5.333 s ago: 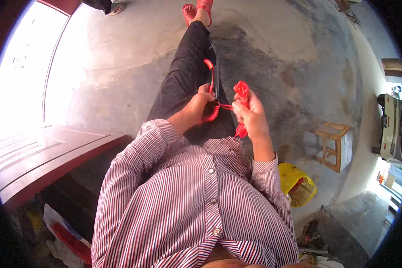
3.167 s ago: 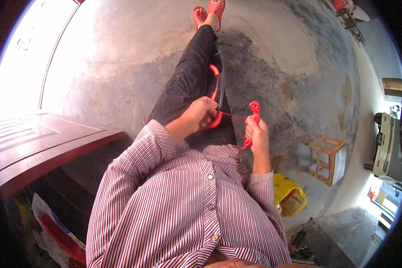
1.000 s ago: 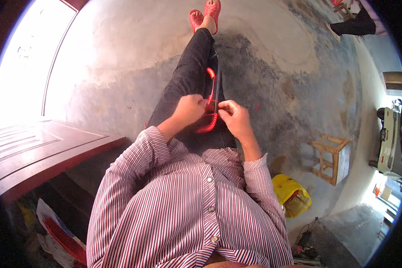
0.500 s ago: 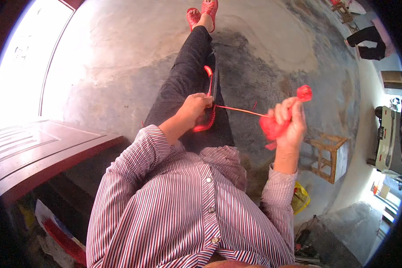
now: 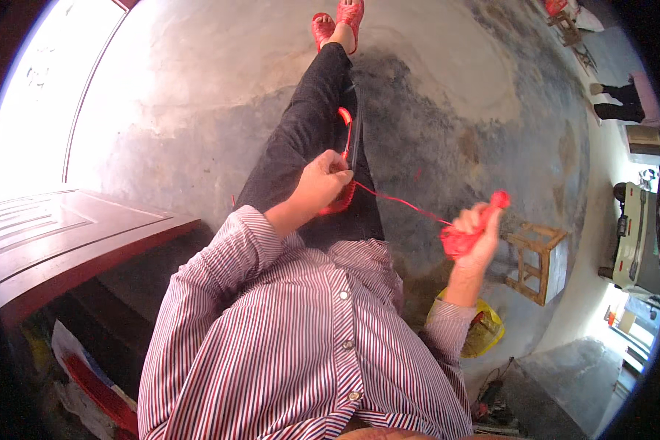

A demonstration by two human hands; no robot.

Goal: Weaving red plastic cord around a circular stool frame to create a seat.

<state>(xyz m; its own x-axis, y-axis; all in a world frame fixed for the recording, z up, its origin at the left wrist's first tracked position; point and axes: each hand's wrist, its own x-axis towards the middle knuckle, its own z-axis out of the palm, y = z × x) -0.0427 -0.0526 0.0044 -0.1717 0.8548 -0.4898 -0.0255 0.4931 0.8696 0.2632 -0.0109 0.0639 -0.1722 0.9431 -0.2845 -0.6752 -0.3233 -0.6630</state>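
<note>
Bright daylight glare top left, fisheye edges bent.

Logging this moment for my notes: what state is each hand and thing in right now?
Left hand: closed on the red loop, resting on the lap.
Right hand: raised out to the side, gripping the red bundle.
Red bundle: bunched in the fist.
Red string: stretched taut between the hands.
Wooden stool: standing upright.

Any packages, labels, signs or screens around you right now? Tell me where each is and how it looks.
Yellow bag: on the floor to the person's right, below the right hand; rounded, crumpled, yellow with a red patch.
White wrapper or sheet: lower left, under the dark red wooden bench; crumpled, pale.
No signs or screens clearly visible.
</note>
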